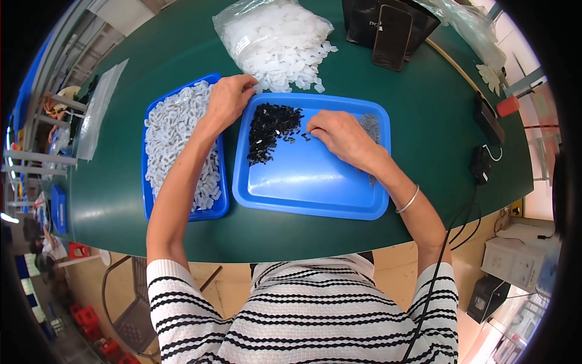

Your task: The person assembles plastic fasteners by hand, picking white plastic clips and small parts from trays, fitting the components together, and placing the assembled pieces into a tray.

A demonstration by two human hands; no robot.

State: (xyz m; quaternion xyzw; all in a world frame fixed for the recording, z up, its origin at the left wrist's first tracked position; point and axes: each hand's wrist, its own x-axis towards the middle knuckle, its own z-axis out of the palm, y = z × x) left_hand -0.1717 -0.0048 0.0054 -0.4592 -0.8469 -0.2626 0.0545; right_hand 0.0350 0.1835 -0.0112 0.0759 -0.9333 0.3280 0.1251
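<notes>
- Over the wide blue tray (285, 185): right hand (342, 134), thumb and fingers drawn together just beside small black parts (265, 133); whether one is pinched cannot be told.
- Black parts heaped at the tray's upper left, a few straggling toward the fingertips.
- Grey parts (369, 125) at the tray's right side, partly hidden.
- Left hand (229, 102): apart from the right, fingers curled, near loose translucent pieces (297, 74); grip cannot be told.
- Narrow blue tray (224, 182), left: filled with pale parts (174, 130).
- Clear bag (233, 24): beyond trays, translucent pieces spilling onto green table (273, 238).
</notes>
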